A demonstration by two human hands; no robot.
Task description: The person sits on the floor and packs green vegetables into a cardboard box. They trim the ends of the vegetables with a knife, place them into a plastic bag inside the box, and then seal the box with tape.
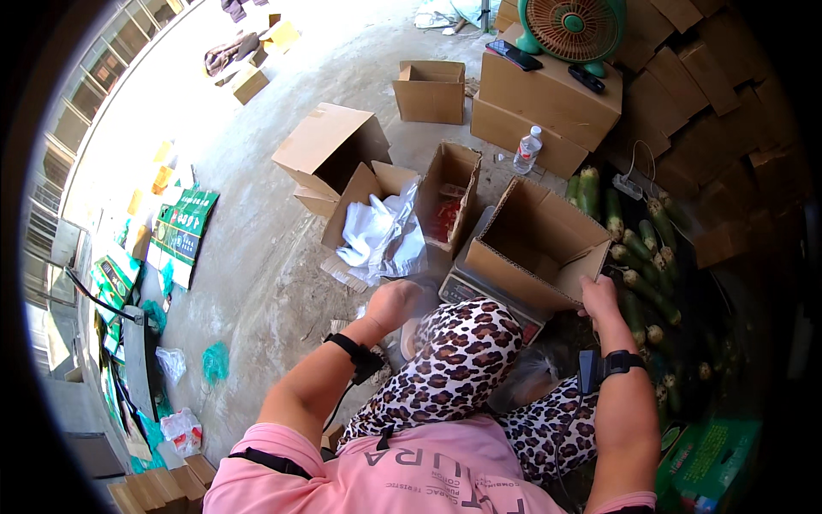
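An open, upright cardboard box (541, 244) sits on a flat scale-like base (484, 295) before my knees; the inside I can see is bare cardboard. My right hand (598, 300) grips its near right corner, fingers curled over the cardboard. To the left, my left hand (395, 304) is closed just above my knee, apart from the box. Its fingers are partly hidden and slightly blurred, so what they hold cannot be made out. Beyond it, white plastic sheeting (381, 227) spills from another open box. A narrow box (449, 193) with something red inside stands between them.
Long green vegetables with pale ends (638, 248) lie heaped at right. A water bottle (527, 150) stands near stacked cartons (548, 94) bearing a green fan (572, 30) and a phone (514, 55). Two more open boxes stand ahead. Flattened green cartons (182, 227) and plastic bags litter the left floor.
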